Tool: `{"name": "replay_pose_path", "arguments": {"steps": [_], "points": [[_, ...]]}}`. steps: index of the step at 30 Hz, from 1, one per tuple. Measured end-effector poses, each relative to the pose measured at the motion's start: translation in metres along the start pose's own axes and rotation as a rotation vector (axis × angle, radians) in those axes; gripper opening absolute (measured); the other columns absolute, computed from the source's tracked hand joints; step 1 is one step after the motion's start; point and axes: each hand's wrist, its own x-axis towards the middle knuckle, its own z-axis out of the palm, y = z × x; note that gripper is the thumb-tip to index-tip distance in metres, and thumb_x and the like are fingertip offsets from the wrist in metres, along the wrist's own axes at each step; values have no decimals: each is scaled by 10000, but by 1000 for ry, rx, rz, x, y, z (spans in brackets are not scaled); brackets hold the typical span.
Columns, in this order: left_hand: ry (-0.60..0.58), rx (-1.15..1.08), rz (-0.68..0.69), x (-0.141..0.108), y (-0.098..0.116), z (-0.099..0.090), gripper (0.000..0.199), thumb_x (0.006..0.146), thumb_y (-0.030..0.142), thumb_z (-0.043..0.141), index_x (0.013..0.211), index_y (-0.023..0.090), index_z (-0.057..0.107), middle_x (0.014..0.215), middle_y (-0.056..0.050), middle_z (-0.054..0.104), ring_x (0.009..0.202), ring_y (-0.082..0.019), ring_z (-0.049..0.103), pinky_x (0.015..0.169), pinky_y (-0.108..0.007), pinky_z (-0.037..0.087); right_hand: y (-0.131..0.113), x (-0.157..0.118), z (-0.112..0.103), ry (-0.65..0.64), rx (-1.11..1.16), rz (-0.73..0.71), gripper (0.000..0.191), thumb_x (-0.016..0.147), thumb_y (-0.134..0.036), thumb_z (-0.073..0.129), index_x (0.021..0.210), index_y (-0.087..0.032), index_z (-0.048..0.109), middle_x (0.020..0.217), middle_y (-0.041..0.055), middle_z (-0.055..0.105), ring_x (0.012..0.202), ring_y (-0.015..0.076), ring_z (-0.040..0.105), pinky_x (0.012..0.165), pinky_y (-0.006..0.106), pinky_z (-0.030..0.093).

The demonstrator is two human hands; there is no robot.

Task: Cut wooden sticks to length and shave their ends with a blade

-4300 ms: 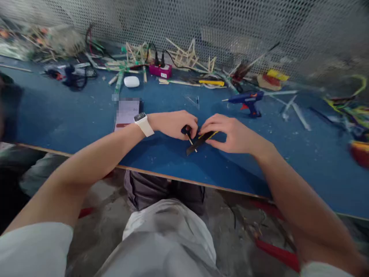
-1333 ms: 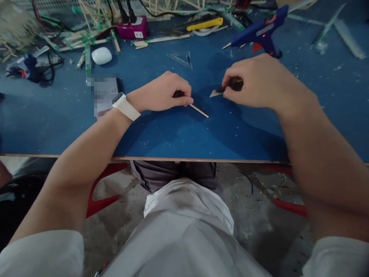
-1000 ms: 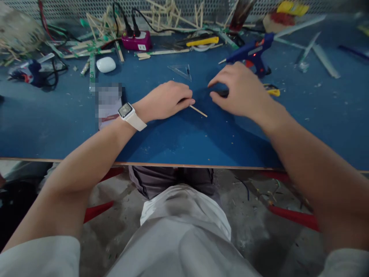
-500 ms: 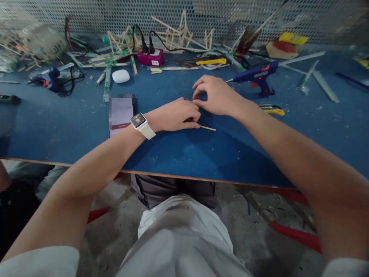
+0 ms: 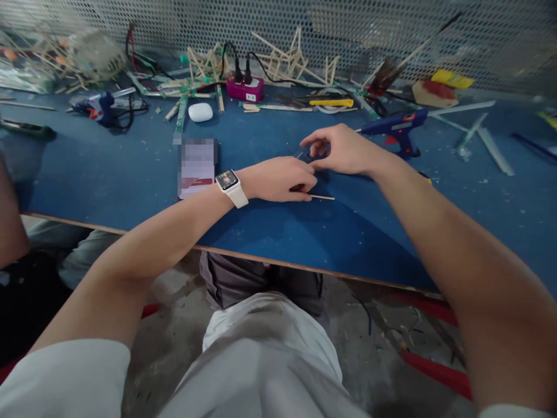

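Observation:
My left hand (image 5: 282,180), with a white-strapped watch (image 5: 228,181) on the wrist, rests low over the blue table. Its fingers are closed on a thin wooden stick (image 5: 322,197), whose free end points right. The rest of that stick is hidden under the hand. My right hand (image 5: 343,150) is just beyond, with its thumb at the left knuckles. The index finger and thumb are apart, the other fingers curled. A small thin pale sliver (image 5: 299,155) shows by these fingertips; I cannot tell whether they touch it. A blue glue gun (image 5: 398,129) lies behind my right hand.
A phone (image 5: 196,165) lies left of my left hand, a white earbud case (image 5: 201,112) behind it. At the back are a purple power strip (image 5: 244,90), stick frames (image 5: 285,58) and a yellow cutter (image 5: 331,103). Another person's arm (image 5: 11,215) is at far left.
The view has shifted, moving the scene slightly right. My right index finger and thumb have spread apart. My left hand still holds the stick. My right forearm now covers most of the nearer yellow cutter.

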Motion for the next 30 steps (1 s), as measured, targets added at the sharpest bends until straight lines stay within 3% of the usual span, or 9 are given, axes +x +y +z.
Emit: {"name": "replay_pose_path", "arguments": {"steps": [4, 8, 13, 18, 23, 25, 28, 30], "points": [[16, 39, -32, -2, 2, -1, 325, 1226, 318, 782, 915, 244, 724, 989, -64, 819, 926, -258, 751, 822, -426, 434, -5, -19, 0, 129, -63, -102, 167, 1036, -472, 964, 1078, -313, 943, 912, 44, 830, 799, 261, 737, 865, 494, 681], [67, 104, -135, -4, 2, -3, 255, 1225, 303, 792, 982, 228, 806, 1036, -74, 831, 944, -256, 752, 754, -432, 327, -4, -63, -8, 375, -89, -178, 165, 1173, -461, 899, 1136, -302, 916, 1125, 104, 852, 890, 254, 730, 862, 489, 666], [57, 155, -205, -4, 3, -4, 264, 1227, 342, 829, 993, 221, 825, 989, -66, 809, 915, -249, 742, 722, -419, 309, 8, -109, -16, 505, -98, -307, 144, 1208, -380, 873, 1068, -345, 870, 1164, 112, 860, 957, 274, 743, 890, 507, 659], [32, 157, -239, -4, 4, -8, 286, 1194, 361, 822, 947, 221, 796, 984, -62, 823, 880, -236, 716, 712, -406, 328, 12, -118, 0, 460, -116, -456, 196, 1110, -227, 837, 943, -329, 838, 1049, 60, 839, 855, 247, 714, 792, 474, 610], [71, 212, -248, -13, -1, -22, 240, 1143, 314, 717, 942, 229, 818, 1012, -85, 856, 950, -273, 782, 748, -418, 391, -1, -109, 24, 343, -145, -541, 215, 1006, -140, 789, 875, -311, 788, 1005, 18, 802, 929, 266, 759, 848, 480, 640], [105, 176, -249, -16, -5, -27, 178, 1109, 277, 708, 1027, 228, 858, 1112, -97, 889, 1017, -290, 823, 808, -415, 479, -5, -105, 29, 286, -158, -564, 199, 1015, -151, 771, 895, -305, 808, 1018, 23, 805, 965, 268, 763, 860, 473, 630], [129, 25, -178, -16, -11, -24, 265, 1150, 245, 658, 1210, 229, 915, 1237, -113, 916, 1128, -302, 864, 996, -444, 618, -7, -104, 31, 213, -166, -582, 125, 1040, -212, 785, 1004, -299, 868, 1094, 50, 830, 1001, 283, 758, 876, 479, 620], [114, -41, -138, -13, -13, -18, 306, 1201, 266, 631, 1236, 239, 934, 1249, -120, 924, 1207, -325, 869, 1131, -490, 641, -7, -105, 29, 175, -160, -589, 70, 1059, -286, 829, 1081, -293, 896, 1141, 67, 847, 1017, 298, 759, 904, 498, 627]]}}
